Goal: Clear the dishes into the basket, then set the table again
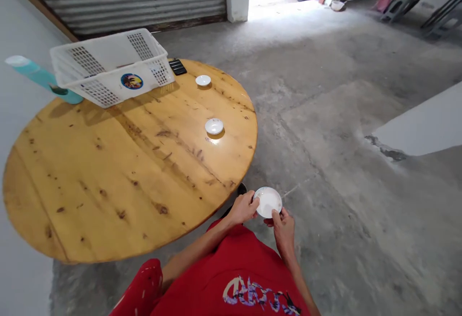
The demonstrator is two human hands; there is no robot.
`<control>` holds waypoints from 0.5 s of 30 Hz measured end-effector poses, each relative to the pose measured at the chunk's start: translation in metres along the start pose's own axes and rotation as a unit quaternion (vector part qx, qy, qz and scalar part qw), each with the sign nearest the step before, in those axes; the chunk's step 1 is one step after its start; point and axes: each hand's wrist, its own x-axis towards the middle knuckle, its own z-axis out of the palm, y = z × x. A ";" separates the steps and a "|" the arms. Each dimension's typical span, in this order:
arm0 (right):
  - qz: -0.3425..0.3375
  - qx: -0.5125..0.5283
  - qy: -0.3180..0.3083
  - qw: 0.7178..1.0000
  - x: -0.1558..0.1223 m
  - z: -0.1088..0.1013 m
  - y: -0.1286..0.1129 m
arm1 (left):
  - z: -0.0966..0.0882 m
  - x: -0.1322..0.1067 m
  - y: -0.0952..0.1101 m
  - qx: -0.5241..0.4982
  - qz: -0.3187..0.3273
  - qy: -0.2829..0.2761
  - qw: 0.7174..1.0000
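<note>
Left of the grip spreads the wooden tabletop (pixel 108 162); at its far side stands the white basket (pixel 111 83), perhaps set back out of the way. The left grip (pixel 243 208) and right grip (pixel 284 228) are clamped on the rim of a white dish (pixel 267 201) beyond the tabletop's edge, apparently to steady it. Ahead-left of both, a nearer dish (pixel 214 126) and a farther dish (pixel 203 81) sit apart.

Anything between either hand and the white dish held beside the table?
Nothing visible in the way: the left hand and right hand both hold the dish directly at its rim.
</note>
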 end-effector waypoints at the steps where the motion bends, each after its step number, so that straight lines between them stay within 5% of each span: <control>1: -0.005 -0.008 -0.007 1.000 0.013 0.001 -0.007 | -0.005 0.012 0.004 -0.002 -0.003 0.007 1.000; 7: -0.037 -0.062 -0.083 0.994 0.101 0.024 -0.069 | -0.049 0.078 0.023 -0.042 -0.050 0.095 0.993; 15: -0.106 -0.158 -0.220 0.957 0.200 0.088 -0.141 | -0.106 0.132 0.019 -0.098 -0.103 0.273 0.952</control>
